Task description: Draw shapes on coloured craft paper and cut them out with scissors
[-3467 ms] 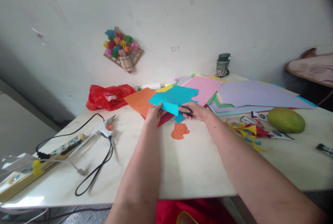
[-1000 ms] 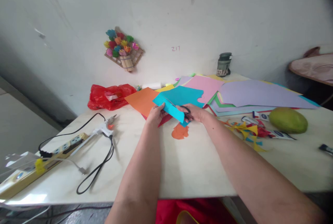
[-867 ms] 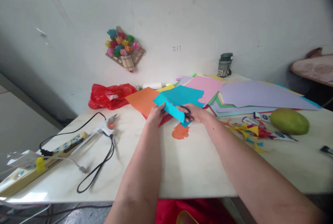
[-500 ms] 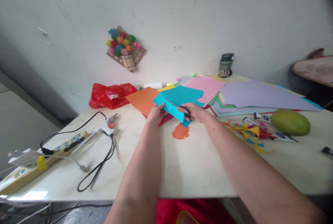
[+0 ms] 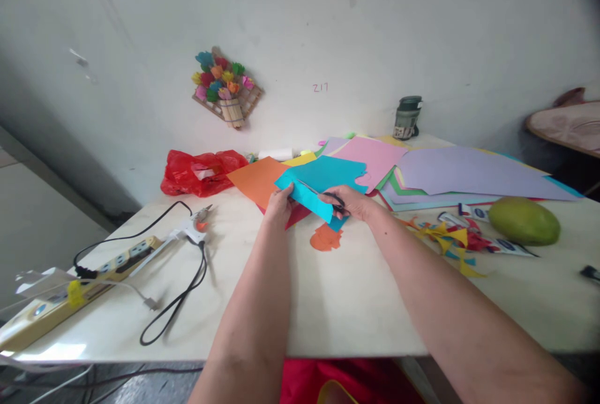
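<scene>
Head view: forward and down over a pale table (image 5: pixel 351 310).
Left hand (image 5: pixel 280 202): pinching the near left part of the blue paper (image 5: pixel 328 171), thumb on top, other fingers mostly hidden underneath.
Right hand (image 5: pixel 349 199): curled around the dark handles of the scissors (image 5: pixel 338 197); exact finger placing in the loops too small to make out.
Scissors: slanted against the blue paper, blade pointing up and left toward the other thumb; gap between the blades not possible to tell.
Blue paper: between and beyond both hands, in front of the pink sheet (image 5: pixel 370 155) and over part of the orange sheet (image 5: pixel 257 177), notched along the right edge.
Near flap (image 5: pixel 309 200): slanting down from left thumb to right hand, just in front of the blade.
Just changed: near flap swung to a steeper slant over the last few seconds, right end lower; hardly any shift in the last half second.
Meaning for the cutting: probably paper turned to suit the blades; cut seemingly under way, flap apparently not yet free.
Orange cut-out (image 5: pixel 327 238): flat on the table, left in the same spot, just beside the low blue corner.
Right side: yellow scraps (image 5: pixel 445 237) near a green fruit (image 5: pixel 524 221).
Left side: glue gun (image 5: pixel 190 226) near a power strip (image 5: pixel 122 259), well apart from both hands.
</scene>
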Demonstrator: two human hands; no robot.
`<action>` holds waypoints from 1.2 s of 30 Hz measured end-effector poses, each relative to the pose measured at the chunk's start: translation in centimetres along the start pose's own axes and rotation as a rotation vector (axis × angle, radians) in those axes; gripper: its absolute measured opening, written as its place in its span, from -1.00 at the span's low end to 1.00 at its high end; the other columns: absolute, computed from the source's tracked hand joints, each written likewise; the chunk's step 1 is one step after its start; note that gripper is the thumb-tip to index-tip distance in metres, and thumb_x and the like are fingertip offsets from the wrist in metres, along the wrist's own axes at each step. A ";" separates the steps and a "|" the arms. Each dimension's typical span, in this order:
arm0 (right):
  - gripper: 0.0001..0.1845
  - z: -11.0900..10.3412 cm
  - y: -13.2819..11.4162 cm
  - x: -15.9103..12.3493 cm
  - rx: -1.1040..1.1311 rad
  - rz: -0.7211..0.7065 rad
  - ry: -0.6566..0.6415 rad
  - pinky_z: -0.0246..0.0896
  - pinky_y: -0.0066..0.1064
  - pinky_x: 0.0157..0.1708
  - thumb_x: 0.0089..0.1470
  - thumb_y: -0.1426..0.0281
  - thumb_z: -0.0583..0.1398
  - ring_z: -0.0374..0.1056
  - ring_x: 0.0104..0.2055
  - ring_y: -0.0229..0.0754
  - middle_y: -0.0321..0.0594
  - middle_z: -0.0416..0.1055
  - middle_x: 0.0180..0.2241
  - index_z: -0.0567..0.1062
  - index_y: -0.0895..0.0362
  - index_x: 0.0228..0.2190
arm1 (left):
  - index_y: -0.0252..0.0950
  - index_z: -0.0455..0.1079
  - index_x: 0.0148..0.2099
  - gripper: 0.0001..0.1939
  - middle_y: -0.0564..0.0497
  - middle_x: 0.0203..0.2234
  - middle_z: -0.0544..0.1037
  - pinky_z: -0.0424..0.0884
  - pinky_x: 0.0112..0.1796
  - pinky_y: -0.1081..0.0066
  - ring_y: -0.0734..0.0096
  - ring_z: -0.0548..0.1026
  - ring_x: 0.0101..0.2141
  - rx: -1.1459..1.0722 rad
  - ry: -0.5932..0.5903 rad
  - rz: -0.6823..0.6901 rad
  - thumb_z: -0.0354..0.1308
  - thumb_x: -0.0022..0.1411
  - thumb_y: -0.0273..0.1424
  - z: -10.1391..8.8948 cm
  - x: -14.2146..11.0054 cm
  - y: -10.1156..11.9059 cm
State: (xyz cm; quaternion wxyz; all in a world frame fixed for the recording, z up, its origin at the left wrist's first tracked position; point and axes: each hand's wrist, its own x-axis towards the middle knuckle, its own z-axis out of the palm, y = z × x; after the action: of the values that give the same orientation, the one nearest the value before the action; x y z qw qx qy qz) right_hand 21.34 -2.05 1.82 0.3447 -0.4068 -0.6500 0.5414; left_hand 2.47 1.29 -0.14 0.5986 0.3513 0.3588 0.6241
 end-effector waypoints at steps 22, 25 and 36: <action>-0.70 -0.2 0.2 0.2 0.050 -0.022 0.005 -0.12 -0.54 -0.80 -0.15 0.19 0.16 0.02 -0.78 -0.41 -0.44 0.12 -0.78 0.22 0.12 -0.63 | -0.39 0.40 -0.34 -0.87 -0.08 -0.49 0.53 0.46 -0.39 0.33 0.35 0.48 -0.48 0.088 -0.046 0.007 0.20 0.05 -0.42 1.4 -1.3 0.6; -0.71 -0.2 -0.1 0.1 0.047 -0.012 0.022 -0.11 -0.54 -0.79 -0.15 0.19 0.17 0.00 -0.77 -0.41 -0.46 0.09 -0.77 0.23 0.12 -0.61 | -0.40 0.39 -0.34 -0.86 -0.09 -0.48 0.52 0.46 -0.39 0.33 0.35 0.48 -0.48 0.086 -0.050 0.009 0.21 0.05 -0.41 1.3 -1.2 0.6; -0.61 -0.1 -0.2 0.0 0.053 -0.038 0.014 -0.27 -0.54 -0.78 -0.21 0.22 0.22 -0.10 -0.74 -0.45 -0.49 -0.01 -0.75 0.10 0.11 -0.67 | -0.40 0.39 -0.33 -0.82 -0.07 -0.49 0.53 0.46 -0.41 0.36 0.36 0.48 -0.49 0.092 -0.072 -0.006 0.25 0.01 -0.40 1.3 -1.2 0.6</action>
State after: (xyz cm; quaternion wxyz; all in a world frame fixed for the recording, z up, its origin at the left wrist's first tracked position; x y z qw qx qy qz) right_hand 21.37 -2.00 2.03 0.3703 -0.3887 -0.6407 0.5490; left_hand 3.33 0.10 1.02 0.5962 0.3994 0.3664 0.5922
